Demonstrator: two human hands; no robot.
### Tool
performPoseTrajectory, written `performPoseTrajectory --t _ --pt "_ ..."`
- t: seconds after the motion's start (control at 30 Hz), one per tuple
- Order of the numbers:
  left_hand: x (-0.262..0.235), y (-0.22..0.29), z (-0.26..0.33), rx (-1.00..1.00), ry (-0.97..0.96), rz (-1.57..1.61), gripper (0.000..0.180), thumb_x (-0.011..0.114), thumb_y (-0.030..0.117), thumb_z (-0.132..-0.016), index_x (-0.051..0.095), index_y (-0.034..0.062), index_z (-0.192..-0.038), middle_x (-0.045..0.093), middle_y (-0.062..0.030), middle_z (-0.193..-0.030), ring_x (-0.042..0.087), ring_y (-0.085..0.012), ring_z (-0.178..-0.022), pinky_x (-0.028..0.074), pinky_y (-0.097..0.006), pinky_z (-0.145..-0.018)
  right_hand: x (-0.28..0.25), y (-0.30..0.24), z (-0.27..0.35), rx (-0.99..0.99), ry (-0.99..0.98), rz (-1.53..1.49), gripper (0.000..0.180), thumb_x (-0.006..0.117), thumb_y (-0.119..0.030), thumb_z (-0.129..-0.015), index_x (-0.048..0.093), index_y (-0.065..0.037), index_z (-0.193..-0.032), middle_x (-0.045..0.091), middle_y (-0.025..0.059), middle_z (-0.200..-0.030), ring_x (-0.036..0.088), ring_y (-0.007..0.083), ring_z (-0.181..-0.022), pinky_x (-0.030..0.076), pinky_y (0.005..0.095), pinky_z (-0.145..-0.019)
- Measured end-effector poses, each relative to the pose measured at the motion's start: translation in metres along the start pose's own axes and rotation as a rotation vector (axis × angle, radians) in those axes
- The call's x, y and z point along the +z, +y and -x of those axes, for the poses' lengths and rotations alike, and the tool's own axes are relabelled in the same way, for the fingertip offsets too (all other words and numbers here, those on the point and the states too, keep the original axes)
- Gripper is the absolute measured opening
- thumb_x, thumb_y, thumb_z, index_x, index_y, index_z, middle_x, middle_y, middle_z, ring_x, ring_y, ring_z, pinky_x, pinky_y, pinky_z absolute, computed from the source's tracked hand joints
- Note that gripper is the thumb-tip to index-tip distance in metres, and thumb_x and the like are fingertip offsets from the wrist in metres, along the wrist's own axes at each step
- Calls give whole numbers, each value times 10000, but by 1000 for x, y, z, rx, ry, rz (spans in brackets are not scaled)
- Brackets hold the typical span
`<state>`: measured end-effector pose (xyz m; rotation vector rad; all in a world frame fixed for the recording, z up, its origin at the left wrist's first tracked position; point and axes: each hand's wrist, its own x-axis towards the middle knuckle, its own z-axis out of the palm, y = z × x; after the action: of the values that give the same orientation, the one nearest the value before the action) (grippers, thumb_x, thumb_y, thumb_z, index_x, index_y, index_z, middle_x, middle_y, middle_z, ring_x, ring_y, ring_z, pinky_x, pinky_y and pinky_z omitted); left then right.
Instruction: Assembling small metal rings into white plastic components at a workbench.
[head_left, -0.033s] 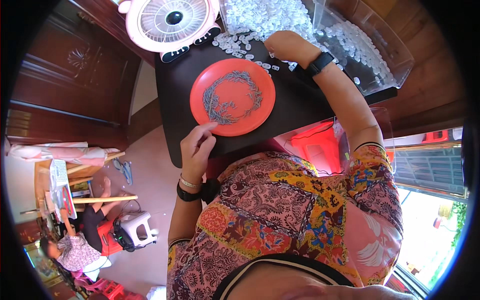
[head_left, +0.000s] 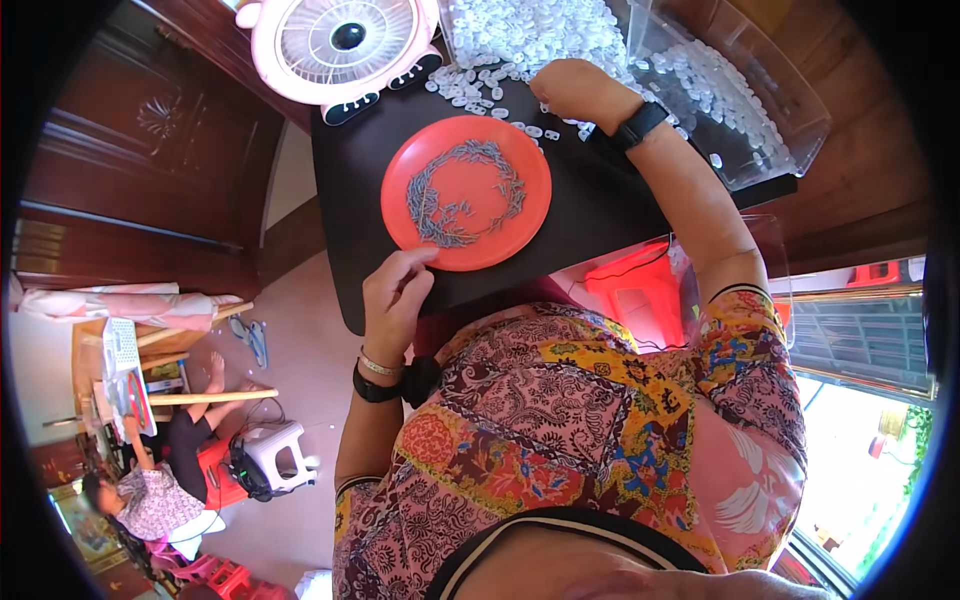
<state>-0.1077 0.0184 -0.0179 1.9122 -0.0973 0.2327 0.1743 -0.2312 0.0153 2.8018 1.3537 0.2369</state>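
Note:
My left hand (head_left: 395, 295) is at the near left rim of a round red plate (head_left: 470, 185). Its index finger stretches over the rim, and the thumb stands apart below it. A ring of small grey screw-like metal pieces (head_left: 425, 205) lies on the plate, with a few more inside the ring. My right hand (head_left: 582, 92) is farther off, bent down over small clear plastic pieces (head_left: 550, 35) heaped at the back of the dark table (head_left: 350, 220). Its fingers are curled, and their tips and anything in them are hidden. Loose clear pieces (head_left: 475, 85) lie between that hand and the fan.
A pink fan (head_left: 345, 40) stands at the back left. To the right of my right hand is a clear bin (head_left: 790, 120) holding more plastic pieces. A red stool (head_left: 640, 290) is under the table. Far left, another person (head_left: 165, 500) sits near a white stool (head_left: 280, 460).

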Motion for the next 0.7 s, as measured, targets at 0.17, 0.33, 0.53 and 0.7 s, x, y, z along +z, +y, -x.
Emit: performPoseTrajectory --t 0.17,0.33,0.53,0.7 --pt "-19 50 -19 -274 -181 129 237 507 104 -862 635 7 -1037 560 -11 -689 493 -56 -611 399 -201 -561 -1 -7 -3 86 33 -52 128 604 -83 -666 653 -30 -772 646 169 -808 630 352 -813 505 440 -688" --pt "-37 82 -69 -79 -81 75 274 451 216 -918 620 13 -987 540 5 -671 474 -54 -587 345 -191 -543 -10 -17 -2 92 119 -306 156 570 -135 -684 634 -40 -789 644 163 -817 614 363 -819 491 448 -704" --pt "-30 71 -128 6 -33 148 261 444 169 -927 621 -16 -978 565 -20 -676 490 -64 -578 357 -191 -534 -19 -31 -2 -45 491 -623 92 619 -63 -707 555 -24 -761 585 136 -662 587 313 -613 468 371 -558" --pt "-23 51 -133 -45 9 128 288 421 207 -933 613 -6 -944 533 -32 -627 474 -77 -545 328 -199 -507 -19 -45 0 -122 543 -688 87 613 -22 -740 547 -31 -796 588 122 -709 598 295 -644 483 340 -585"
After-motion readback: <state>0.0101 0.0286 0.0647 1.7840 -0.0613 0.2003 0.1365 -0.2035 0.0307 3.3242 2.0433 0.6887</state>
